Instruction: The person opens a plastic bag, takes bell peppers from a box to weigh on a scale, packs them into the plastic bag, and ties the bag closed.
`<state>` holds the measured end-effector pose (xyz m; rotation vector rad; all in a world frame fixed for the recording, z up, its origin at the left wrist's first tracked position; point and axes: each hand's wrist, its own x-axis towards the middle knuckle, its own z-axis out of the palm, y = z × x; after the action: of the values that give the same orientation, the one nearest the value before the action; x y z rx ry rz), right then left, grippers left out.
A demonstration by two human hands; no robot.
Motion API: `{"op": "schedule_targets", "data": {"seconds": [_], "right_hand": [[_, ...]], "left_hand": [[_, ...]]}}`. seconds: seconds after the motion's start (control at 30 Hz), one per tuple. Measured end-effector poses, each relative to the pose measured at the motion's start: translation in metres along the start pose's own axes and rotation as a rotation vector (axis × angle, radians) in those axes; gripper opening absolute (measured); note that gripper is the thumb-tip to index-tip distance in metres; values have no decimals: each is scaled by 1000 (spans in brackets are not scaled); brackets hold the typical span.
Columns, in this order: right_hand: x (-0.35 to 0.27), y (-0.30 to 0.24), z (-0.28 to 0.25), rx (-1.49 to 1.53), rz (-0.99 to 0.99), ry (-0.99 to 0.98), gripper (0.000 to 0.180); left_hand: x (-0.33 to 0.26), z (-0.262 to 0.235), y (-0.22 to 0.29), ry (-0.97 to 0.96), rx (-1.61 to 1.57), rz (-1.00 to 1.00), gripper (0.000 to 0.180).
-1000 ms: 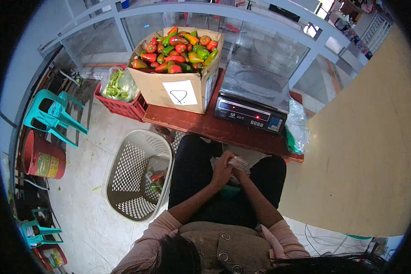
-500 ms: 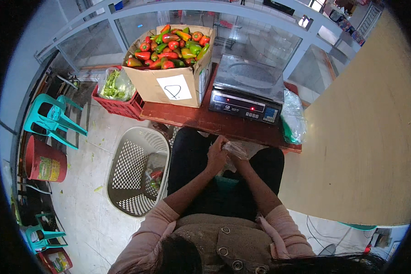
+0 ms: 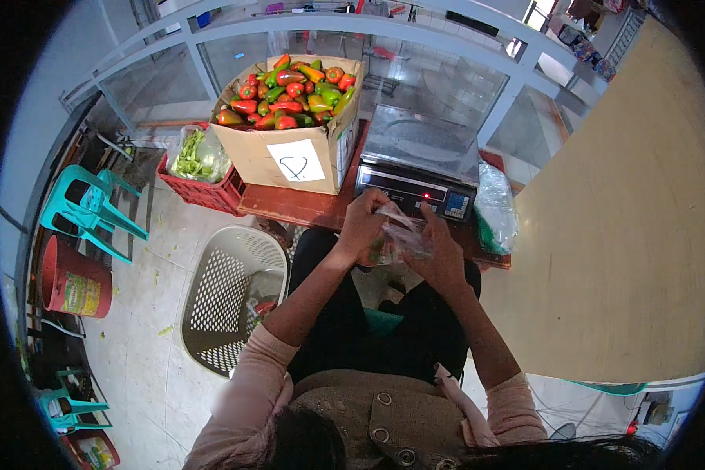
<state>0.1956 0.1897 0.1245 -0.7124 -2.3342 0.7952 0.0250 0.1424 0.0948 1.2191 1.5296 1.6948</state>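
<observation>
Both hands are now up at the near edge of the low wooden table, right in front of the digital scale; a sec ago they sat lower, over the lap, so the work has lifted toward the scale. The left hand has its fingers closed on one side of a small clear plastic bag, the right hand pinches the other side w/ thumb and fingertips, so the bag hangs stretched between the two, just short of the scale's front panel and not touching the platform. Something green and reddish shows thru the plastic, prob. a few peppers, but too small to be sure. My read: the bag's mouth is being opened or gathered, i.e. bagging is in hand and nothing is on the scale yet; its platform is bare. The cardboard box heaped w/ red and green peppers sits on the far-left corner of the table, untouched, same spot as before. Left of the knees, on the floor, the white laundry-style basket holds a few scraps; the red crate w/ a bag of greens stands beside the table's left edge.
</observation>
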Motion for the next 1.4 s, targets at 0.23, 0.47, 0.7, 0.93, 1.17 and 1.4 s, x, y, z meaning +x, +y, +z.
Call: {"op": "schedule_targets", "data": {"seconds": [0.23,0.47,0.7,0.93,1.17,1.4], "right_hand": [[42,24,-11,-134,-126,-195,29],[99,17,-52,-60,-330,123,15],[167,35,-66,-280,-281,135,18],[184,11,-70,-226,-219,43,26],[130,8,-12,-244,-182,-238,23],[74,20,34,-67,-427,-157,16]], "left_hand": [[6,6,45,-324,-48,-104,18],[-22,-63,-27,19,117,-38,20],[-72,-75,-104,148,400,-126,15],[-36,-47,-64,171,-81,-123,22],[10,-33,42,97,-473,-342,51],[3,-29,-11,21,34,-38,17]]}}
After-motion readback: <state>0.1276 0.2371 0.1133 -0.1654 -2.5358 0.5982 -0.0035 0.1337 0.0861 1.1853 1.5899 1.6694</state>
